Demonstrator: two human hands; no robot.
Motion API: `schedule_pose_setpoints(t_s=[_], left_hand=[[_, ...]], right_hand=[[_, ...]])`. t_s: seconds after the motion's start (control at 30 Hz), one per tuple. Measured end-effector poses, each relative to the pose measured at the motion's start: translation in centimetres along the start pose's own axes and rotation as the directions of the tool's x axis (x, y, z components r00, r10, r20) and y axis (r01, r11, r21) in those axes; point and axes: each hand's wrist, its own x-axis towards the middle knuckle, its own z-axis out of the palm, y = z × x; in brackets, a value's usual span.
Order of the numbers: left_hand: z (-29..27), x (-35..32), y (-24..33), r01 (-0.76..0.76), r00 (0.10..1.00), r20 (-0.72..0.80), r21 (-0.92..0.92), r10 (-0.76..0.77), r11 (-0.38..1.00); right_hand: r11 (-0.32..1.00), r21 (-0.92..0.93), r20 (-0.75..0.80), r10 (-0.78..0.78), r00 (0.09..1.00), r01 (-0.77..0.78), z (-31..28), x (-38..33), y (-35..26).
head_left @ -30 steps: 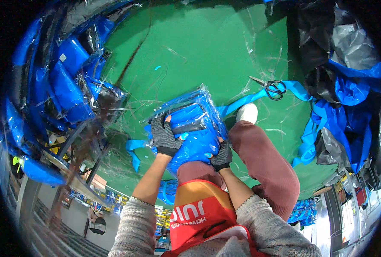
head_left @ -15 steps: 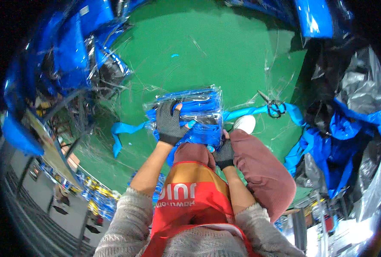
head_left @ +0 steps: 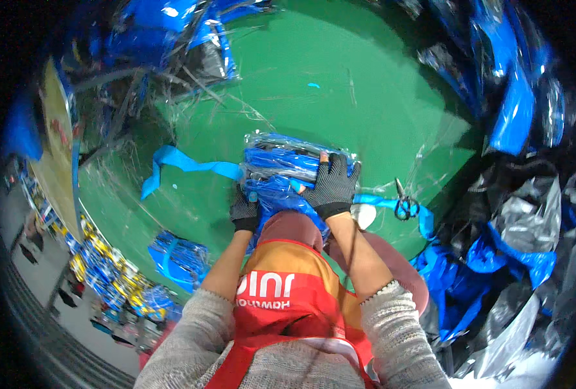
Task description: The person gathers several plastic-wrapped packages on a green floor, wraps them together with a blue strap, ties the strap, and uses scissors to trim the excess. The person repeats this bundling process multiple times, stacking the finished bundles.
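Observation:
A bundle of blue items wrapped in clear plastic (head_left: 286, 162) lies on the green surface (head_left: 314, 84) in front of my knees. My right hand (head_left: 332, 187), in a dark dotted fingerless glove, presses flat on the bundle's right end with fingers spread. My left hand (head_left: 244, 209), gloved the same way, grips the bundle's lower left side, where blue plastic (head_left: 275, 198) bunches up. A blue strap (head_left: 184, 163) runs out to the left from under the bundle.
Scissors (head_left: 403, 206) with blue handles lie to the right, on a blue strip. A smaller blue wrapped bundle (head_left: 177, 258) sits at lower left. Heaps of blue, black and silver plastic (head_left: 515, 246) line the right side, and more blue packs (head_left: 164, 39) are piled at upper left.
The view has swung, so the bundle now sits centre. My right hand moved from under the bundle's lower edge onto its top right; my left hand shifted down to its left side.

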Motion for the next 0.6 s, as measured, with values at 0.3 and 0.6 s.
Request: schedule_pose_setpoints(t_s=[0.3,0.6], left_hand=[[5.4,-14.4,-11.4,0.59,0.798,0.433,-0.419,-0.42,0.69],[11.0,-12.0,-11.0,0.659,0.748,0.469,-0.441,-0.47,0.609]], right_hand=[[0.92,-0.081,0.275,-0.349,0.896,0.383,0.1,4.6,-4.4],[0.911,0.159,0.341,-0.413,0.844,0.382,-1.3,3.4,-3.5]])
